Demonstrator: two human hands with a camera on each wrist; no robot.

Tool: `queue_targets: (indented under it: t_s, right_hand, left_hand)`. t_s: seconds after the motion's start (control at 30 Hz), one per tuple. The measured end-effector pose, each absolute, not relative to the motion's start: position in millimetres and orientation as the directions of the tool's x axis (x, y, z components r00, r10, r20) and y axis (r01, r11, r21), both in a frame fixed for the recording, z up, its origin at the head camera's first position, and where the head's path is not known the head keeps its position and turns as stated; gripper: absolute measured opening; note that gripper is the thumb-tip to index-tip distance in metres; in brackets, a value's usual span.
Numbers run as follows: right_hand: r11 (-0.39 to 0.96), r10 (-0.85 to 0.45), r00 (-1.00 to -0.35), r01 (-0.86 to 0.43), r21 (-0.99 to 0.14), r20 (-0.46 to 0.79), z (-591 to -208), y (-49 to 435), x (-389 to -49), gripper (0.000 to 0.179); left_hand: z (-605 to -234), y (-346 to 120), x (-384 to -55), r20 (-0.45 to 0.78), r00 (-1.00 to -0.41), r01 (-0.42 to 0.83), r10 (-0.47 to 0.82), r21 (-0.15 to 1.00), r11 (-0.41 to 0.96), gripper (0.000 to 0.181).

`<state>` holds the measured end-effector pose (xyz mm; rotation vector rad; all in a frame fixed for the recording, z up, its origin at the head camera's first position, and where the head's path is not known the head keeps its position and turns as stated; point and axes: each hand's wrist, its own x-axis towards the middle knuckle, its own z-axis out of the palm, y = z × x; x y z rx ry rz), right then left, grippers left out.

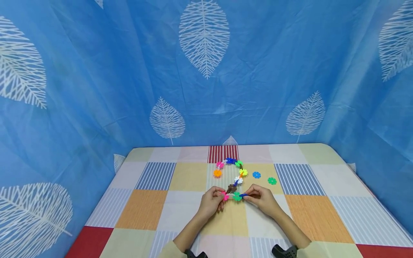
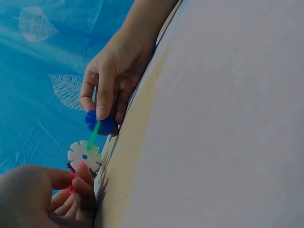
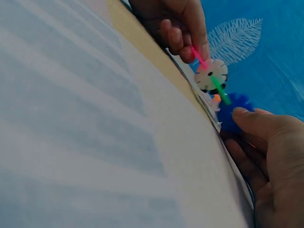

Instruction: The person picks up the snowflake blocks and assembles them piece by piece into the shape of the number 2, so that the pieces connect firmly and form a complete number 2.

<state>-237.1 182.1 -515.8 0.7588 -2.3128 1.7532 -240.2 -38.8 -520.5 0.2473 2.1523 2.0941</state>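
A curved chain of snowflake-shaped plastic discs (image 1: 233, 172) lies on the patchwork cloth, in pink, blue, green, yellow, white, brown and orange. My left hand (image 1: 213, 200) pinches the pink disc (image 1: 224, 195) at the chain's near end. Beside it, my right hand (image 1: 259, 197) pinches a dark blue disc (image 1: 244, 195), slotted edge-on against a green disc (image 1: 237, 196). The left wrist view shows the blue disc (image 2: 100, 122) between thumb and forefinger, the green disc (image 2: 93, 136) edge-on, and a white disc (image 2: 84, 155). In the right wrist view the pink disc (image 3: 198, 58), the white disc (image 3: 211, 74) and the blue one (image 3: 235, 110) line up.
Two loose discs lie to the right of the chain: a blue one (image 1: 256, 175) and a green one (image 1: 272, 181). The checked cloth (image 1: 180, 208) covers the whole surface. Blue leaf-print fabric (image 1: 206, 71) walls in the back and both sides.
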Motion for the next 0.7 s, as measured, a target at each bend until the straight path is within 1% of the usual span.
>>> queue_targets:
  t_s: [0.07,0.17,0.27,0.37,0.47,0.5,0.6,0.7]
  right_hand:
    - [0.250,-0.300,-0.868,-0.471,-0.846,0.395,-509,180,-233,0.009]
    - [0.293,-0.296,-0.877,-0.461,-0.837,0.380,-503,179,-230,0.009]
    - [0.283,-0.292,-0.871,-0.474,-0.834,0.396,-503,181,-231,0.010]
    - [0.255,-0.253,-0.863,-0.495,-0.831,0.437,-510,188,-238,0.010]
    - [0.273,-0.169,-0.861,-0.509,-0.816,0.480,-518,201,-248,0.011]
    - [0.298,-0.125,-0.860,-0.508,-0.808,0.495,-520,205,-251,0.011]
    - [0.435,0.014,-0.844,-0.477,-0.764,0.536,-524,219,-259,0.020]
    - [0.591,0.142,-0.822,-0.377,-0.713,0.552,-526,229,-264,0.031]
  left_hand:
    - [-521,-41,-240,0.058,-0.980,0.083,0.192,0.989,0.124,0.015]
    - [-519,-45,-239,0.142,-0.966,0.201,0.217,0.940,0.277,0.014]
    - [-517,-50,-241,0.243,-0.940,0.325,0.238,0.849,0.417,0.014]
    - [-515,-54,-244,0.343,-0.912,0.410,0.225,0.757,0.509,0.016]
    - [-514,-55,-247,0.434,-0.872,0.485,0.228,0.700,0.524,0.020]
    - [-514,-54,-247,0.464,-0.852,0.518,0.242,0.680,0.519,0.021]
    - [-511,-48,-247,0.541,-0.784,0.614,0.304,0.608,0.502,0.025]
    - [-509,-36,-247,0.593,-0.713,0.695,0.375,0.524,0.493,0.026]
